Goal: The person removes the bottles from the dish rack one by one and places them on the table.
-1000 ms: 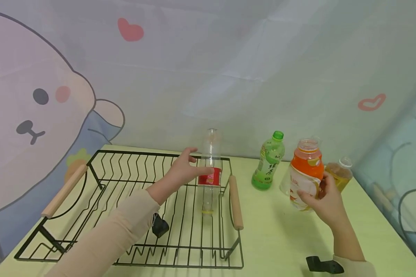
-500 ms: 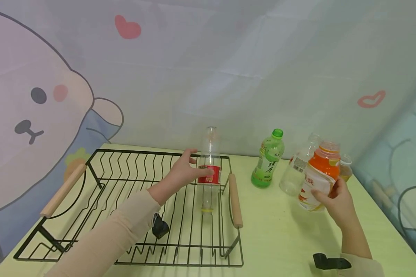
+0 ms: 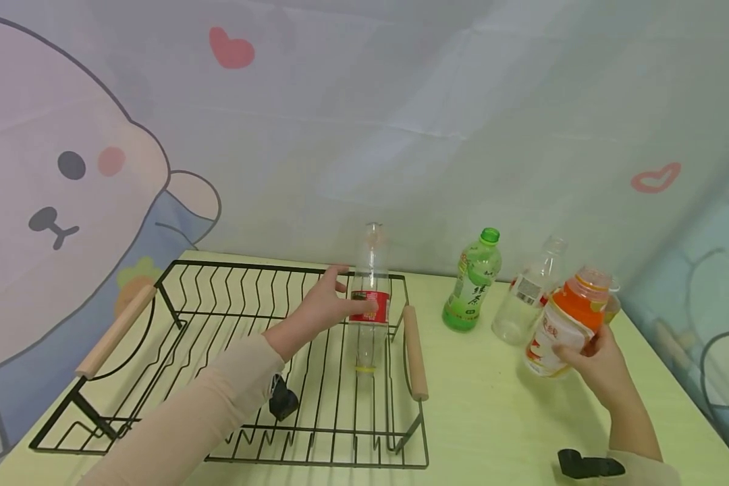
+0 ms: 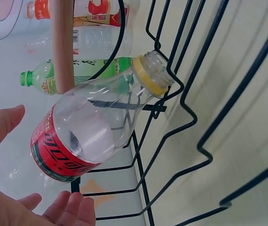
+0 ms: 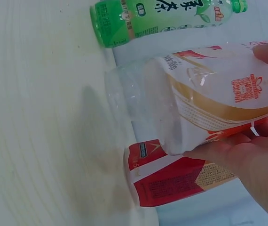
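A clear plastic bottle with a red label (image 3: 370,307) stands upside down in the black wire dish rack (image 3: 334,466); its yellow-ringed neck (image 4: 150,75) is down at the wires. My left hand (image 3: 316,307) is beside it, thumb and fingers spread. In the left wrist view a gap shows between the fingers (image 4: 73,209) and the bottle. To the right, my right hand (image 3: 601,368) grips an orange-and-white bottle (image 3: 559,331) without a cap, thumb on one side and fingers on the other. It leans to the right, and the right wrist view shows its base (image 5: 164,108) raised off the table.
A green tea bottle (image 3: 472,280) stands right of the rack. Next to it is a clear bottle (image 3: 525,297). Another bottle (image 3: 611,307) with a red and gold label is partly hidden behind the held one. Wooden handles (image 3: 416,354) rise at the rack's sides.
My right hand has moved right and a little nearer with the orange-and-white bottle, which now tilts more, uncovering the clear bottle behind. My left hand has stayed by the red-labelled bottle.
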A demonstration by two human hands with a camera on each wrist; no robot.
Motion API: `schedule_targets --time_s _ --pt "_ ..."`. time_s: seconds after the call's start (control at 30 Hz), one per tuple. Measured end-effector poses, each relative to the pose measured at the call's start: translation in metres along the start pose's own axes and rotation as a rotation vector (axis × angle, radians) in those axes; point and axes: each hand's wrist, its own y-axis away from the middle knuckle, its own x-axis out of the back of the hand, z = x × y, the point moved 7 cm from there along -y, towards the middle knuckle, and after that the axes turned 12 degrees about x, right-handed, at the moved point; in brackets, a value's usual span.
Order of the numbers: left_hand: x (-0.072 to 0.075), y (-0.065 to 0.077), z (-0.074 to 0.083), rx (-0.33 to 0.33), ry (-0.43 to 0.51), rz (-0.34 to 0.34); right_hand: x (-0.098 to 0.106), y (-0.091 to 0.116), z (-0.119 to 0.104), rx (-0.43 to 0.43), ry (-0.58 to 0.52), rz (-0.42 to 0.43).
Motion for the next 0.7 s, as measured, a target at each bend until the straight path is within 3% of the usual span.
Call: schedule_targets --time_s 0.7 --pt "-0.007 -0.005 -0.013 0.046 0.036 -0.031 -0.008 0.001 0.023 -0.043 0.074 -0.095"
